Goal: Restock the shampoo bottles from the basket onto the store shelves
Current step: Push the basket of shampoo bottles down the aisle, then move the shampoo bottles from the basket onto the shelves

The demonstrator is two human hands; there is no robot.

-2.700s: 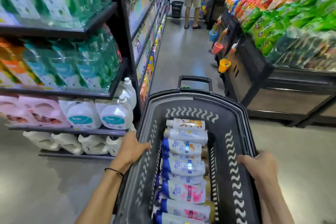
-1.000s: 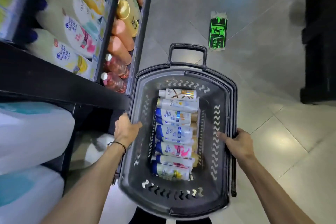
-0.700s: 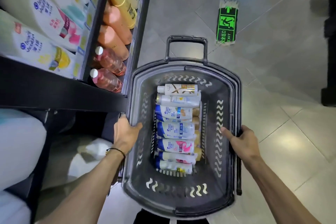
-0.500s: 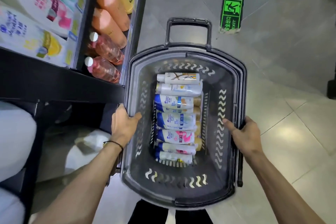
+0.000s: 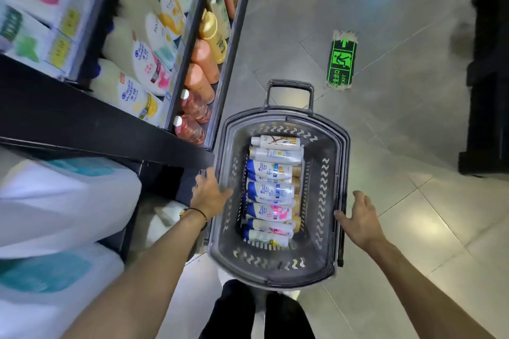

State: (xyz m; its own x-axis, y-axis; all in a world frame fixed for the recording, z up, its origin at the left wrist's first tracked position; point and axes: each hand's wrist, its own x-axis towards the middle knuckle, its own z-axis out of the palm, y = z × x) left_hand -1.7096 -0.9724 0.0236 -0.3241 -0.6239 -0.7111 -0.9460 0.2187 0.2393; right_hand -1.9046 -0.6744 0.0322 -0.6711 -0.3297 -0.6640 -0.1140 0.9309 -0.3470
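Half a second before, both hands gripped the basket by its long rims. Now the grip had gone slack. The left hand lay loose against the rim at nine o'clock, fingers spread and not closed round anything. The right hand stood off the rim at three o'clock with fingers splayed, only the thumb tip near the edge, holding nothing. We judged the basket set down on the floor and the carrying finished, so picking could start.

The shampoo bottles all lay in a row down the middle of the basket, caps toward nine o'clock. None had been shelved yet.

Edges: the dark shelf board ran close to the basket from nine to eleven o'clock, its corner just beside the left hand. The orange bottles and the white bottles already stood tight on the shelves there. The basket handle stuck out at twelve o'clock.

Open room: bare floor from one to five o'clock, out to the exit sticker and a dark display unit well apart at two o'clock. The person's legs were at six o'clock.
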